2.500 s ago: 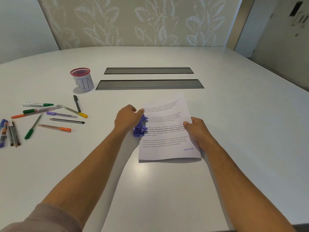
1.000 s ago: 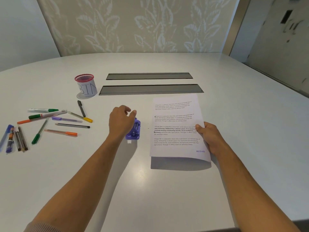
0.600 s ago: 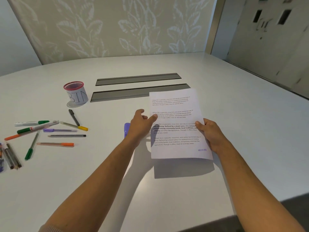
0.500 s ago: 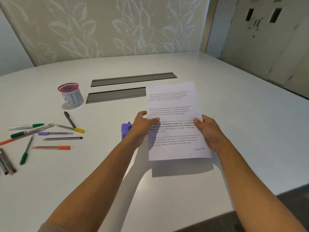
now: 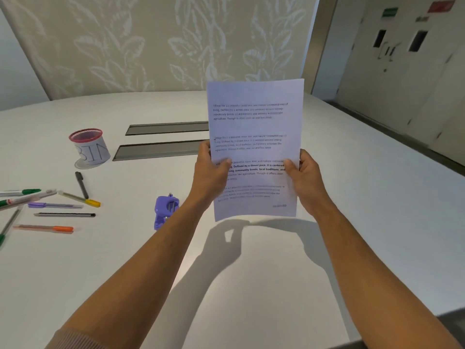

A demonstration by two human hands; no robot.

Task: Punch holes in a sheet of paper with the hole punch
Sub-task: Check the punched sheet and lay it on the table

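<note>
White table point(image 5: 352, 222) before a leaf-patterned wall: printed sheet of paper point(image 5: 255, 127) held upright above it, long axis vertical.
Left hand point(image 5: 210, 172) and right hand point(image 5: 303, 175) pinch its side edges; purple hole punch point(image 5: 164, 210) lies left, pointing far.

Both forearms are bare right down to the left hand point(image 5: 210, 172) and right hand point(image 5: 305, 176), no rings or watch. Only clothing showing is a ribbed, pinkish-beige sleeve cuff point(image 5: 75, 340) pushed up the left arm.
</note>
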